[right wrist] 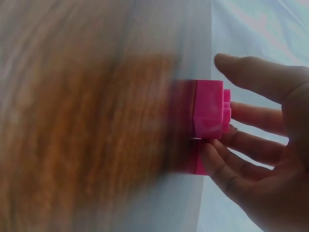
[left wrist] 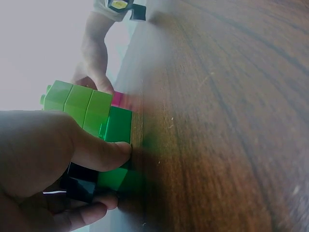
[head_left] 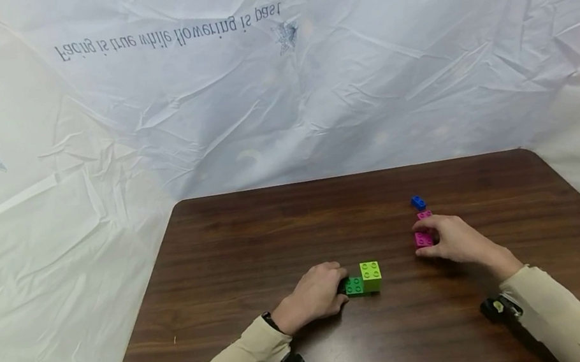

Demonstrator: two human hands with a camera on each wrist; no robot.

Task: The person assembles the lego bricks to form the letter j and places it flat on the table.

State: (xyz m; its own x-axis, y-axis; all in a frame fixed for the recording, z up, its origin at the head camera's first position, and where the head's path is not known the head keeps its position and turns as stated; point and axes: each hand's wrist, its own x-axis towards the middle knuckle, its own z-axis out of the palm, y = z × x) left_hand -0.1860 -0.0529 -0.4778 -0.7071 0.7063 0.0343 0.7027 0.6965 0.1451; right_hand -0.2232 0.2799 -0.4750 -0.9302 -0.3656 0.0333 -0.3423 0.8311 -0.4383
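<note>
My left hand (head_left: 318, 292) grips a joined group of toy bricks low on the table, its thumb on a green brick (head_left: 354, 286) and other fingers curled around the far side. A black brick (left wrist: 81, 183) shows between thumb and fingers. A lime green brick stack (head_left: 371, 275) rises at the group's right end. To the right, my right hand (head_left: 457, 239) spreads around a pink brick (right wrist: 208, 108) on the table. In the right wrist view a gap shows between thumb and brick; the fingers reach beside its other side. A second pink brick (head_left: 425, 215) lies just beyond.
A small blue brick (head_left: 418, 202) lies behind the pink ones. The brown wooden table (head_left: 252, 233) ends at a rounded back edge, with a pale printed sheet (head_left: 230, 107) hanging behind and at the sides.
</note>
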